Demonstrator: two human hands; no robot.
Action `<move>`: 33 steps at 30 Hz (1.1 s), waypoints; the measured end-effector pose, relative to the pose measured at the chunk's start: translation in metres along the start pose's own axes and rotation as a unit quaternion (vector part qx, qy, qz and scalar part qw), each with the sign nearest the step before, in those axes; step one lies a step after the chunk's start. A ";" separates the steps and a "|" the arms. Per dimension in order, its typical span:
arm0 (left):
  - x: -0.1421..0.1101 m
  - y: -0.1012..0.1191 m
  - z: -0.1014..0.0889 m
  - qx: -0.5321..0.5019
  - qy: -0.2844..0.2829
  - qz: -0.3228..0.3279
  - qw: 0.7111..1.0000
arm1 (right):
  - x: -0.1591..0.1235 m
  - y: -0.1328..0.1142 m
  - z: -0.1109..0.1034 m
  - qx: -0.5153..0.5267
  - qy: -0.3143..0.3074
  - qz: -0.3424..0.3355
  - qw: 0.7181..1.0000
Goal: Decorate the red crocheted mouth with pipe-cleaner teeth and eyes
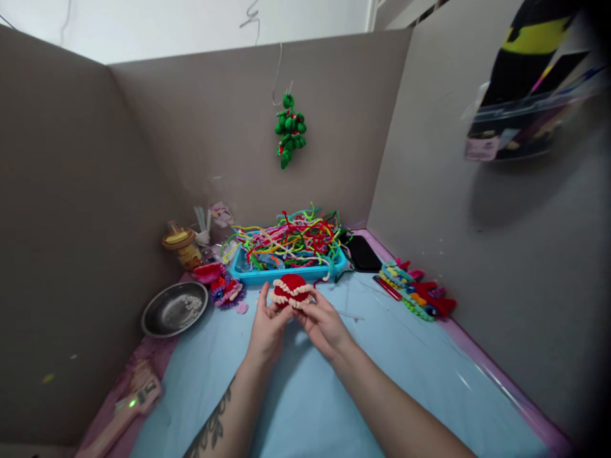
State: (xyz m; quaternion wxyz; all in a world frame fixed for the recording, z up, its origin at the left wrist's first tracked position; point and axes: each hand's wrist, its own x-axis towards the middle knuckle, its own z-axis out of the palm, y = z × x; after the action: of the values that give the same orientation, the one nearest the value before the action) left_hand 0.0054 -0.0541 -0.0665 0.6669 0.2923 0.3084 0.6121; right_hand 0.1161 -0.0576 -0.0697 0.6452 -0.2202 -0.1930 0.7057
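A red fuzzy craft piece [292, 284] with cream, curly trim is held up above the blue table cover, just in front of the blue tray. My left hand [268, 327] grips its left side, thumb at the lower edge. Around its right side the fingers of my right hand [325, 323] are closed, with fingertips at the lower trim. The underside of the piece is hidden by my fingers. Behind it, the blue tray [267, 278] holds a tangled heap of colourful pipe cleaners [300, 238].
At left stand a metal bowl [160, 318] with small white bits, a glue gun [126, 410] with a green light and a lidded cup [184, 248]. Fuzzy colourful crafts [415, 289] and a black phone [363, 253] lie at right. Grey partitions [334, 140] enclose the table.
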 end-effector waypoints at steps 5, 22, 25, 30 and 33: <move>0.000 -0.004 -0.003 0.020 0.014 0.007 1.000 | -0.001 0.004 -0.001 0.001 0.000 -0.001 1.000; 0.004 0.009 -0.004 -0.034 -0.022 -0.050 0.998 | 0.001 -0.002 -0.009 -0.011 0.013 0.049 0.999; 0.003 0.009 -0.004 -0.033 -0.023 -0.054 0.998 | 0.003 -0.001 -0.010 -0.020 0.033 0.040 0.998; 0.002 0.009 -0.005 -0.022 -0.013 -0.043 0.999 | 0.003 0.000 -0.009 -0.034 0.033 0.035 0.998; 0.003 0.009 -0.006 -0.004 0.000 -0.028 1.000 | 0.003 -0.002 -0.010 -0.091 0.049 0.010 0.995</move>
State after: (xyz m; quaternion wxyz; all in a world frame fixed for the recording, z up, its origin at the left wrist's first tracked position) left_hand -0.0042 -0.0504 -0.0637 0.6849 0.2811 0.3142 0.5943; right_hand 0.1234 -0.0549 -0.0771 0.6242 -0.3145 -0.2221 0.6798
